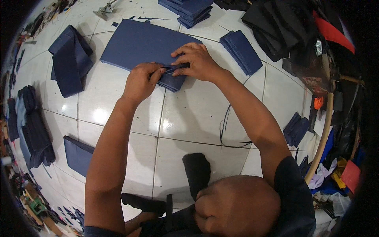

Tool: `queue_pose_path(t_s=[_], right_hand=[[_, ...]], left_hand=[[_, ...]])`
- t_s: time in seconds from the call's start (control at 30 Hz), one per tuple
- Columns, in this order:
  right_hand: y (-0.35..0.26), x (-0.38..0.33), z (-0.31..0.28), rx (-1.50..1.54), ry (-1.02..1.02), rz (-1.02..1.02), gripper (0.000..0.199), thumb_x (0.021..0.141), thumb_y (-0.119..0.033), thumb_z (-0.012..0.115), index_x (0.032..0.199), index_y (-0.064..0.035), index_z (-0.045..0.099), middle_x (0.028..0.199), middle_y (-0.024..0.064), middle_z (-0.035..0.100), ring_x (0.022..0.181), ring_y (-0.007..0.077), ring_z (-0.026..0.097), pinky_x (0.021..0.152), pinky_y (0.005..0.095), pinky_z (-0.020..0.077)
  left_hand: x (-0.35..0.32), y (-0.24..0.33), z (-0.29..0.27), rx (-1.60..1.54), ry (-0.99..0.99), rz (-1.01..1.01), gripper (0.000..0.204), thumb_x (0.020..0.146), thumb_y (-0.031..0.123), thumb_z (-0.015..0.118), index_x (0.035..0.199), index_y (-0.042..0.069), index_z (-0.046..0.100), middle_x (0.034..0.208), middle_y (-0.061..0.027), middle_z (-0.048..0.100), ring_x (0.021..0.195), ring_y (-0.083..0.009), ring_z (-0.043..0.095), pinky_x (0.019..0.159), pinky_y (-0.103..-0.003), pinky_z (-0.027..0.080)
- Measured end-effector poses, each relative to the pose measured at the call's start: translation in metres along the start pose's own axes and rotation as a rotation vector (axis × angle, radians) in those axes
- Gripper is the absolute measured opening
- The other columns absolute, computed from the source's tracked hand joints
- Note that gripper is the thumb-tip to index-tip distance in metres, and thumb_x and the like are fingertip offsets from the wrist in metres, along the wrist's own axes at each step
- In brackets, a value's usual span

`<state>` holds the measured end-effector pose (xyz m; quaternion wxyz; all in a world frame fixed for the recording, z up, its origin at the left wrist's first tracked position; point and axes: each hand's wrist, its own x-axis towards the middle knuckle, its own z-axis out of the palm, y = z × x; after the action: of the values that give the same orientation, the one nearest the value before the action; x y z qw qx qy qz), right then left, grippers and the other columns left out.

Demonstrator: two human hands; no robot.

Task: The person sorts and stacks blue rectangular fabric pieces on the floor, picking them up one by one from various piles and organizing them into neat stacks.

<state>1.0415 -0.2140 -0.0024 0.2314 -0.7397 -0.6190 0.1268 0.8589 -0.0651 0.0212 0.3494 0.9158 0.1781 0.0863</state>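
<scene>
A large navy fabric panel [144,41], or a stack of them, lies flat on the white tiled floor. At its near right edge is a smaller stack of navy fabric pieces [173,83], partly hidden by my fingers. My left hand [141,81] pinches the stack's upper edge between thumb and fingers. From the other side my right hand [199,63] grips the same edge, thumb and fingers close together, its upper fingers over the large panel. The layers between my fingertips are too small to count.
Another navy stack [241,52] lies to the right, and a folded navy strip [71,61] to the left. Further navy stacks [191,10] sit at the far side. Loose dark threads [225,130] trail on the floor. Black fabric [280,25] is heaped at the far right.
</scene>
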Motion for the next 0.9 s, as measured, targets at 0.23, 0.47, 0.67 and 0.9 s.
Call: queue_pose_path(t_s=[0.23, 0.47, 0.67, 0.9], right_hand=[[-0.008, 0.012, 0.001, 0.071, -0.023, 0.193, 0.046, 0.073, -0.056, 0.077, 0.094, -0.0146, 0.078, 0.13, -0.0017, 0.06, 0.132, 0.0216, 0.04, 0.115, 0.0436, 0.0222], [0.0, -0.006, 0.003, -0.037, 0.031, -0.041, 0.055, 0.077, -0.06, 0.073, 0.106, -0.0145, 0.076, 0.134, -0.0003, 0.058, 0.132, 0.0225, 0.04, 0.113, 0.0434, 0.0237], [-0.01, 0.013, -0.001, 0.017, -0.075, 0.217, 0.043, 0.083, -0.056, 0.069, 0.095, -0.0162, 0.079, 0.134, -0.0021, 0.058, 0.133, 0.0224, 0.038, 0.116, 0.0437, 0.0206], [-0.007, 0.002, 0.0, 0.046, -0.02, 0.123, 0.043, 0.082, -0.055, 0.07, 0.1, -0.0166, 0.078, 0.134, -0.0017, 0.058, 0.134, 0.0227, 0.038, 0.115, 0.0433, 0.021]], left_hand=[[-0.001, -0.002, -0.004, 0.101, 0.042, 0.104, 0.019, 0.09, 0.016, 0.066, 0.101, 0.002, 0.072, 0.096, -0.0193, 0.071, 0.091, -0.0347, 0.067, 0.083, -0.041, 0.052], [0.005, 0.008, 0.001, 0.094, 0.01, -0.061, 0.028, 0.094, 0.027, 0.063, 0.094, 0.0, 0.072, 0.086, -0.0183, 0.07, 0.082, -0.0333, 0.067, 0.071, -0.043, 0.05], [-0.001, -0.006, -0.003, 0.021, 0.031, 0.058, 0.026, 0.094, 0.026, 0.064, 0.091, 0.002, 0.075, 0.088, -0.0155, 0.072, 0.087, -0.0317, 0.067, 0.077, -0.042, 0.052], [0.007, 0.011, -0.004, 0.069, -0.018, -0.117, 0.027, 0.094, 0.026, 0.064, 0.089, 0.001, 0.074, 0.082, -0.0161, 0.071, 0.082, -0.0332, 0.066, 0.076, -0.042, 0.051]])
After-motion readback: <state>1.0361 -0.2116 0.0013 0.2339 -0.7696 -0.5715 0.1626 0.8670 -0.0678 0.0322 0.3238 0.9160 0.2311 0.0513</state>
